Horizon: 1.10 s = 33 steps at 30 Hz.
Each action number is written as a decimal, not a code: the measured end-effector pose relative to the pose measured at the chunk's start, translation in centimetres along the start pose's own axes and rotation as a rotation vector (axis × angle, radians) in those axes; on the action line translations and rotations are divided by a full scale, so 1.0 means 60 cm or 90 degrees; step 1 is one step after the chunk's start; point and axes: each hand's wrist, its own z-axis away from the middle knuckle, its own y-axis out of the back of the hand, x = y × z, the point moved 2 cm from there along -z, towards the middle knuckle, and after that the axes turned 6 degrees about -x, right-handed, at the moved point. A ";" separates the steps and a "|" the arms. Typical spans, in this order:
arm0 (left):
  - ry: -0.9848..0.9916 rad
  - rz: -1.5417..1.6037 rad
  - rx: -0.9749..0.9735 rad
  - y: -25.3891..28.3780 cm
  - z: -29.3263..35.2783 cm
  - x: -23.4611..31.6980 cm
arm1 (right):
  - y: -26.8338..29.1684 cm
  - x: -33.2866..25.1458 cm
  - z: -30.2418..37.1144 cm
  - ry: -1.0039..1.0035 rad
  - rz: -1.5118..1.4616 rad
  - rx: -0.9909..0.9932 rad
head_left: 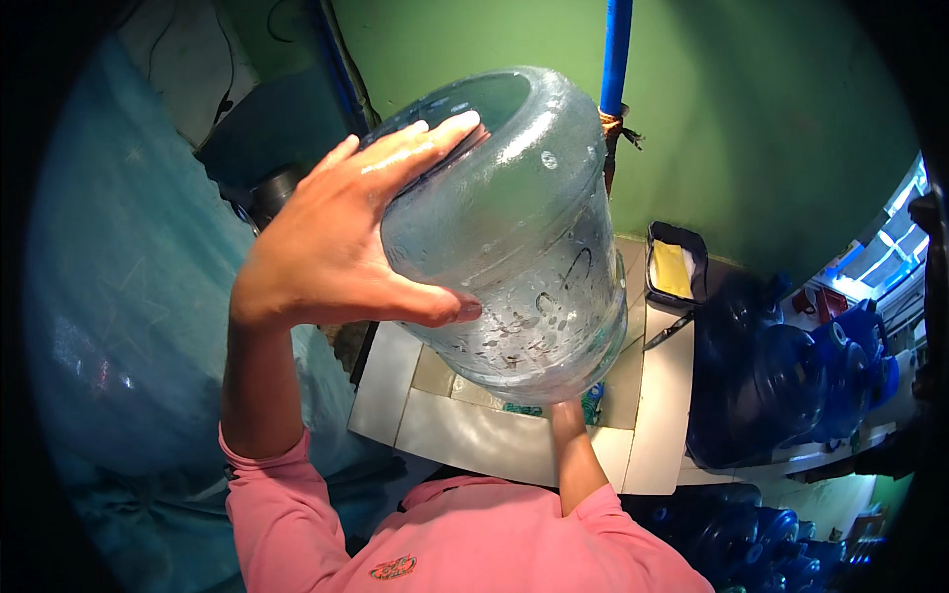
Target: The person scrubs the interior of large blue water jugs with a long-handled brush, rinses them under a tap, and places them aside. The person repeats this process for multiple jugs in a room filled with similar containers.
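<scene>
A large clear water jug (514,247), wet with droplets, is tilted with its round base up toward me. My left hand (346,227) grips the base rim, thumb on the side wall and fingers spread across the bottom. The jug's neck is out of sight. My right forearm (573,450) goes in under the jug, whose body hides the hand and its fingers. Below the jug lies a white-tiled basin (474,435), with something green and blue (593,403) partly showing inside.
On the basin's far right corner sits a black tub (676,265) with a yellow item, beside a dark slim tool (668,332). Blue water jugs (761,385) crowd the right. A blue pipe (616,59) runs down the green wall. Teal sheeting (148,277) hangs at left.
</scene>
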 end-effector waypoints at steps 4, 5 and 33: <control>-0.038 -0.041 -0.005 0.022 -0.001 0.020 | -0.012 0.024 -0.011 -0.037 -0.001 -0.017; -0.047 -0.046 -0.005 0.026 -0.001 0.023 | -0.013 0.030 -0.012 -0.044 -0.002 -0.019; -0.119 -0.178 -0.011 0.066 0.004 0.063 | 0.001 0.043 0.006 -0.092 0.006 -0.050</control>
